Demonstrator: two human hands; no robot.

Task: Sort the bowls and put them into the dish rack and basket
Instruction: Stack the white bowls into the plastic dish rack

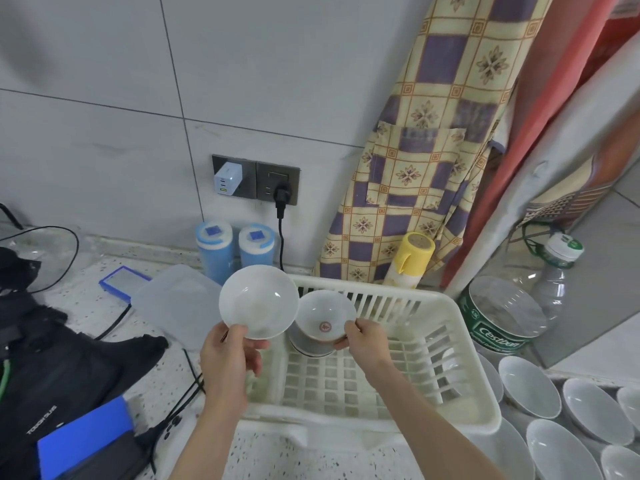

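Note:
My left hand point(231, 356) grips a plain white bowl point(258, 302) by its near rim, tilted up and held above the left edge of the cream plastic basket point(460, 344). My right hand point(366, 337) pinches the rim of a smaller bowl with a red mark point(325, 318) in its centre. That bowl sits on top of another bowl point(306, 348) in the basket's far left corner. Several white bowls point(528, 386) stand on edge in a rack at the lower right.
A clear lidded box point(173, 299) and two blue canisters point(232, 249) stand left of the basket. A yellow-capped bottle point(412, 259), a large water jug point(509, 313) and a hanging apron point(433, 150) are behind it. A dark bag point(62, 362) and cables lie at left.

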